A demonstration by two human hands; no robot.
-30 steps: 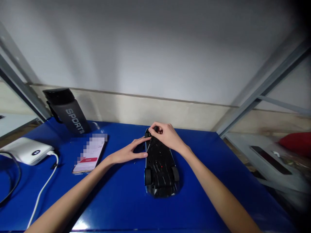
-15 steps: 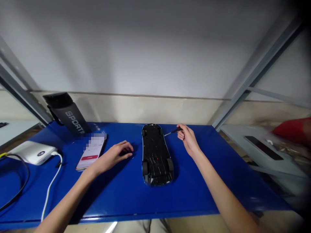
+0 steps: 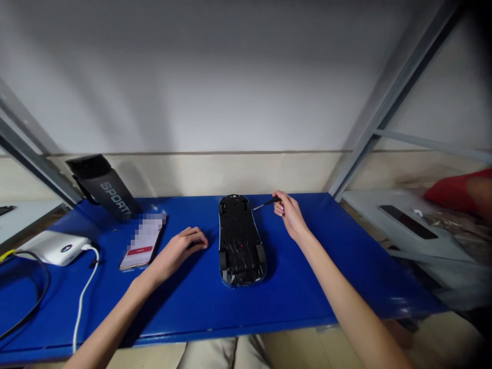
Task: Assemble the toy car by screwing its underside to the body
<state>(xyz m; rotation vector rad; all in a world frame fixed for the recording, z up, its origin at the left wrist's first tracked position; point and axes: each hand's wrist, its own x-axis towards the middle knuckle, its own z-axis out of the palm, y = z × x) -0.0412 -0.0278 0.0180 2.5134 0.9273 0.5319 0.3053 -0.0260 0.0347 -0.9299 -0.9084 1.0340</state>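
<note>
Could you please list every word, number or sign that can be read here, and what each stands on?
"SPORT" on the bottle; anything after it is unreadable.
Phone: screen text too small or pixelated to read.
White device: round mark too small to make out.
Toy car: no readable text on its underside.
</note>
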